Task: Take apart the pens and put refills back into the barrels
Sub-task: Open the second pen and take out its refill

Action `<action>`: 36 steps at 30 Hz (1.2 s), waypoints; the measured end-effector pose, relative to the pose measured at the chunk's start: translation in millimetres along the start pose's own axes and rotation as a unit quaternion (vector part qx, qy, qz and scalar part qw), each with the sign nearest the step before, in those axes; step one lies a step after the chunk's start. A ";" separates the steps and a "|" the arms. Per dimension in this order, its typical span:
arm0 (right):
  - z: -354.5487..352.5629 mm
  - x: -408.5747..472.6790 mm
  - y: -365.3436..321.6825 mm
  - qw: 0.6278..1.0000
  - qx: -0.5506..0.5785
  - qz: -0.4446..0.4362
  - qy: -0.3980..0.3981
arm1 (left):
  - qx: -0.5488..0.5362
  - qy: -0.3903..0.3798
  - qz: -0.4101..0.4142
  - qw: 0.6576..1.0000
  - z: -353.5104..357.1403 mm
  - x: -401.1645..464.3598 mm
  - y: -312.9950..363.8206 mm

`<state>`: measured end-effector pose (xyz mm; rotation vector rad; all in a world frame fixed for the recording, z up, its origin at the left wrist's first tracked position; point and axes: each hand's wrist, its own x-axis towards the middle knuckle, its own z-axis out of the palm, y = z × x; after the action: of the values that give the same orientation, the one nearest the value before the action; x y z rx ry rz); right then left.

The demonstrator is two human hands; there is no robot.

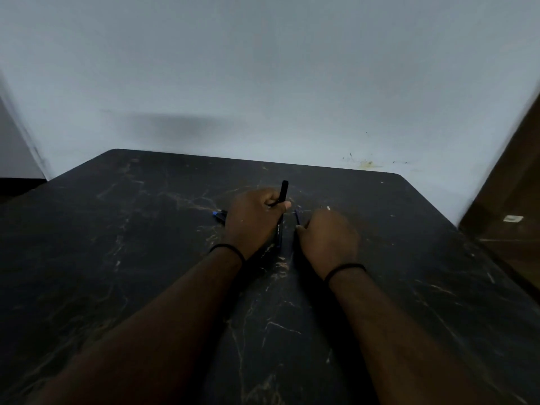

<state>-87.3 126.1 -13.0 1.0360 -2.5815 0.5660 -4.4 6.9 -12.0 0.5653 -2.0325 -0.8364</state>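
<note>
The left hand is curled round a black pen barrel, holding it nearly upright above the middle of the dark marbled table, while the right hand just beside it pinches a thin dark-blue refill between curled fingers. Both parts look light and stiff, the refill slim enough to bend or slip, so I would hold it near its tip and the barrel at mid-length. Another pen with a blue end lies behind the left hand, a small white scrap sits beyond the right, and nothing stands between refill and barrel.
</note>
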 end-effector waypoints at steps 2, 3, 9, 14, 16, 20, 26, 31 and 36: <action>-1.2 -1.2 -3.1 1.000 -0.005 -0.007 -0.005 | -0.003 0.001 -0.007 1.000 0.5 1.1 -2.6; -2.2 -0.9 -3.5 1.000 -0.006 -0.008 -0.012 | -0.005 0.001 -0.014 1.000 0.8 2.0 -3.7; -6.1 2.1 -4.5 0.998 0.020 0.000 -0.065 | 0.000 0.006 -0.029 1.000 -1.5 4.4 -6.5; -9.1 4.1 -4.8 0.987 0.154 0.036 0.016 | 0.036 0.017 -0.021 0.999 -7.0 4.0 -5.5; -9.3 3.7 -4.4 0.971 0.233 0.021 0.044 | 0.052 0.021 -0.017 0.998 -7.8 4.6 -5.2; -8.1 1.5 -6.1 0.949 0.300 -0.008 0.097 | 0.066 0.007 -0.010 0.998 -8.3 5.8 -6.8; -12.5 -0.7 -7.5 0.870 0.450 -0.063 0.192 | 0.104 0.009 0.003 0.995 -6.5 9.1 -11.4; -15.0 -2.0 -12.6 0.835 0.495 -0.095 0.219 | 0.144 0.018 0.059 0.988 -4.7 9.3 -12.1; -9.9 -0.2 -9.8 0.853 0.475 -0.092 0.195 | 0.137 0.012 0.101 0.985 -4.4 7.8 -9.1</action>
<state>-78.9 124.3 -1.9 1.2164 -1.7533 1.8728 -4.1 -5.9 -12.6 0.5062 -2.1550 -0.4299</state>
